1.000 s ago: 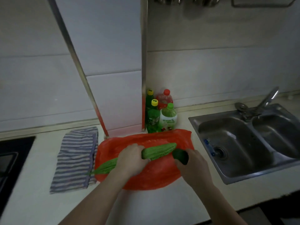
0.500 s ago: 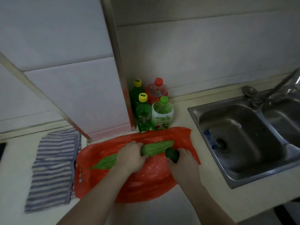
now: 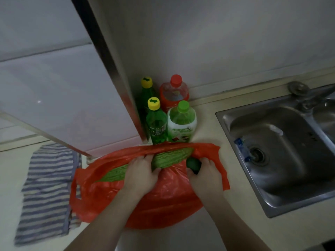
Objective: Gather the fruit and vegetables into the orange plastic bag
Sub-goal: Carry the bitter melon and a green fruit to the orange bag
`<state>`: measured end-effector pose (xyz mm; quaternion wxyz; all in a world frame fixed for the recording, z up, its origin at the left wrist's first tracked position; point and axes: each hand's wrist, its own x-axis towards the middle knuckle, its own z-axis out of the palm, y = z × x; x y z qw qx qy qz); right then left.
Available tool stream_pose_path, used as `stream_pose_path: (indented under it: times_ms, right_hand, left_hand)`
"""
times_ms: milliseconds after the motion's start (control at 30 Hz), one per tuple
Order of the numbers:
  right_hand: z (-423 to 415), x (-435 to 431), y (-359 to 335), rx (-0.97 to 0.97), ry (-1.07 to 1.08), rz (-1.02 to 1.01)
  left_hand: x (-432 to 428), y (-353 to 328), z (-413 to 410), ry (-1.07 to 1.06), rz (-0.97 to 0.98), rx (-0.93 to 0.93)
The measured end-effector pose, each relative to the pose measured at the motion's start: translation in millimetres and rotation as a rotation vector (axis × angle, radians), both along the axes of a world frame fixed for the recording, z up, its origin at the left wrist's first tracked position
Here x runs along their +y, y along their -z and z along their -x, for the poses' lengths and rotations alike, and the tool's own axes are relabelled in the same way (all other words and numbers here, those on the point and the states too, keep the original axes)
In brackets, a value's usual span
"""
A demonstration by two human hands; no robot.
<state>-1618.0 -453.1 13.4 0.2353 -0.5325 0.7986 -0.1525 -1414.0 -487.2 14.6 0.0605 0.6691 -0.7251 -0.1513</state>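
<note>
The orange plastic bag (image 3: 163, 201) lies spread on the pale counter in front of me. A long ridged green bitter gourd (image 3: 170, 157) lies across the bag's upper part, and my left hand (image 3: 140, 173) grips it around the middle. Just to the right, my right hand (image 3: 205, 175) holds a small dark green round vegetable (image 3: 193, 163) at the bag's right edge, with orange plastic bunched around my fingers. The gourd's right end reaches under a fold of the bag's rim.
Several plastic bottles (image 3: 181, 120) stand behind the bag against the wall corner. A striped cloth (image 3: 45, 192) lies on the counter to the left. A steel sink (image 3: 282, 147) with a tap base (image 3: 299, 88) sits to the right.
The view has tilted down and closer to the bag. Both hands have moved slightly toward the bag's far rim with the gourd and the round vegetable, and the plastic has bunched around my right hand.
</note>
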Motion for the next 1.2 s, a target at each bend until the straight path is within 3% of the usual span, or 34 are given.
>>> stream_pose_path:
  times_ms: [333, 1200]
  right_hand:
    - [-5, -11, -2, -0.008, 0.034, 0.052]
    - [-2, 4, -4, 0.041, 0.130, 0.032]
  left_hand:
    - [-18, -8, 2, 0.033, 0.036, -0.031]
    - [3, 7, 17, 0.017, -0.032, 0.138]
